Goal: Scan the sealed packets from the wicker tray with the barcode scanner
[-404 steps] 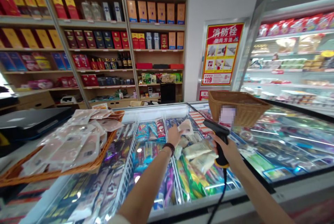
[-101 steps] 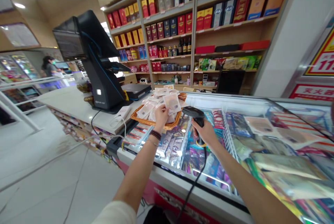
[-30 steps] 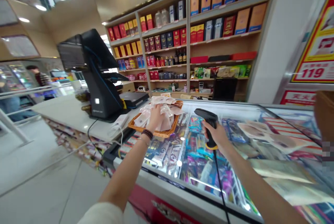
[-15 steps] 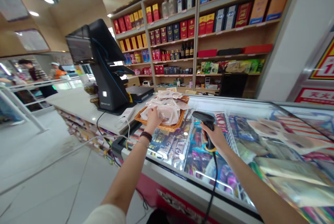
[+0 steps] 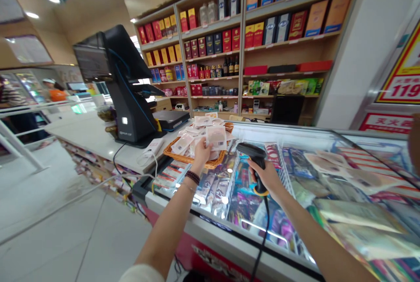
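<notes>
Packet [image 5: 216,136], flat and clear-wrapped with a pale filling, is what I have in my left hand [image 5: 202,153] as I look through the head view. The thumb and fingers are pinched together on its lower left edge, and a small dark printed patch shows near its lower side. It is tilted up to face me, over the right part of a wicker basket [image 5: 183,158] heaped with similar packets [image 5: 193,131]. My left wrist wears a dark beaded bracelet [image 5: 192,177].

My right hand [image 5: 267,175] is wrapped around the grip of a black scanner [image 5: 254,153] with a yellow band at its base. The scanner's head points left, toward the packet, but the two are apart. Its black cable [image 5: 266,225] drops in front of the freezer [image 5: 282,131].

Under the scanner, through the freezer's glass, I make out bagged goods sorted by white wire dividers [image 5: 232,185]. A few loose flat packets [image 5: 328,161] lie farther right, well apart from the basket.

To the left, the pale tabletop [image 5: 78,131] carries a black terminal [image 5: 131,111], a flat black device [image 5: 172,120] and a white power strip [image 5: 153,147]. Shelves [image 5: 243,54] of boxes and bottles stand behind; beyond the tabletop is a person in orange [image 5: 56,93], blurred.
</notes>
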The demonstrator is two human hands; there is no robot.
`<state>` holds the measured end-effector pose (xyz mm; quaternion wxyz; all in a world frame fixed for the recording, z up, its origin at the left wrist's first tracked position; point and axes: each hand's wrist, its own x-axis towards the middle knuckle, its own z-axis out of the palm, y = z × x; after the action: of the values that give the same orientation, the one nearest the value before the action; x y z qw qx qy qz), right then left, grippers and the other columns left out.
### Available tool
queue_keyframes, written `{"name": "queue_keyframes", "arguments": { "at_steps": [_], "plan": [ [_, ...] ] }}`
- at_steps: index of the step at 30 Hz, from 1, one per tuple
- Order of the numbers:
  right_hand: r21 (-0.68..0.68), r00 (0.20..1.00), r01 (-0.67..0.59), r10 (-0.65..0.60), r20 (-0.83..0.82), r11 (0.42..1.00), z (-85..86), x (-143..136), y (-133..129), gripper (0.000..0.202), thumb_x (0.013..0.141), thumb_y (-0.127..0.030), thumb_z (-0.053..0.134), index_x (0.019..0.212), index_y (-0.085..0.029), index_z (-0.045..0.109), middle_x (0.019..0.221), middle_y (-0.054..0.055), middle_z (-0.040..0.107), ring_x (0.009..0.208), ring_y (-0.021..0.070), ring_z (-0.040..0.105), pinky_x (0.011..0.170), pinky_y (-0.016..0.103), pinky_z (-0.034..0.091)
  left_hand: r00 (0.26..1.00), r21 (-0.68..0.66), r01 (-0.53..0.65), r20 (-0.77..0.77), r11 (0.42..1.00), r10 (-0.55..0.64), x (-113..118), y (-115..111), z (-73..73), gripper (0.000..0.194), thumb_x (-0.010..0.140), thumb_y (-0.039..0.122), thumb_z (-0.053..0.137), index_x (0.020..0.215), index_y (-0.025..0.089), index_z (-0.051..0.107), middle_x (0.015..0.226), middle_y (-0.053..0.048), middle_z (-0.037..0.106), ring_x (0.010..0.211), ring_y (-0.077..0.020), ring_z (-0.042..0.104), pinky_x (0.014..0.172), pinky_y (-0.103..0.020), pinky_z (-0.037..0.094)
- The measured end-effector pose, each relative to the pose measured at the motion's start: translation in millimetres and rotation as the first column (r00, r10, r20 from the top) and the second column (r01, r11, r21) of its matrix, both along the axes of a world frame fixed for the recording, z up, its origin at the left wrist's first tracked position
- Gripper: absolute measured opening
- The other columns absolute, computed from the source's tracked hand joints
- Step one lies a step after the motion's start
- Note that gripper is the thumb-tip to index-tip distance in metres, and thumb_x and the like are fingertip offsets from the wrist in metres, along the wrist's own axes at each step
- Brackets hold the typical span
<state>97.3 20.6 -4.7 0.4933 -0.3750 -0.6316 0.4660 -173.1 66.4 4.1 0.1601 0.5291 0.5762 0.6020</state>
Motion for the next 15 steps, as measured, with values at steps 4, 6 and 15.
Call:
{"name": "queue_keyframes", "arguments": {
  "at_steps": [4,6,15],
  "plan": [
    [0.009,0.996,-0.041,0.040,0.074,0.999,-0.5,0,-1,0.046,0.083,-0.062,0.066,0.060,-0.024,0.052,0.045,-0.001,0.055,0.039,0.0144,0.052,0.047,0.029,0.042,1.000,0.038,-0.001,-0.022,0.999,0.002,0,0,-3.4,0.029,0.081,0.017,0.066,0.111,0.018,0.070,0.093,-0.007,0.078,0.088,-0.0240,0.073,0.083,-0.037,0.059],
    [0.022,0.994,-0.043,0.041,0.104,0.999,2.1,-1,-4,0.045,0.083,-0.061,0.065,0.061,-0.025,0.052,0.047,-0.001,0.056,0.040,0.0149,0.053,0.048,0.029,0.043,0.999,0.058,0.003,-0.035,0.998,-0.001,-1,-2,-3.3,0.029,0.081,0.017,0.066,0.111,0.019,0.070,0.091,-0.006,0.078,0.089,-0.0241,0.073,0.083,-0.037,0.060],
    [0.030,0.995,-0.047,0.044,0.090,0.998,6.6,-1,-10,0.045,0.081,-0.062,0.067,0.061,-0.025,0.052,0.047,-0.002,0.055,0.039,0.0144,0.051,0.048,0.029,0.042,0.997,-0.012,0.007,-0.081,1.000,-0.008,2,-8,0.8,0.032,0.086,0.018,0.063,0.118,0.018,0.067,0.102,-0.008,0.079,0.094,-0.0222,0.074,0.084,-0.035,0.060]
  ]
}}
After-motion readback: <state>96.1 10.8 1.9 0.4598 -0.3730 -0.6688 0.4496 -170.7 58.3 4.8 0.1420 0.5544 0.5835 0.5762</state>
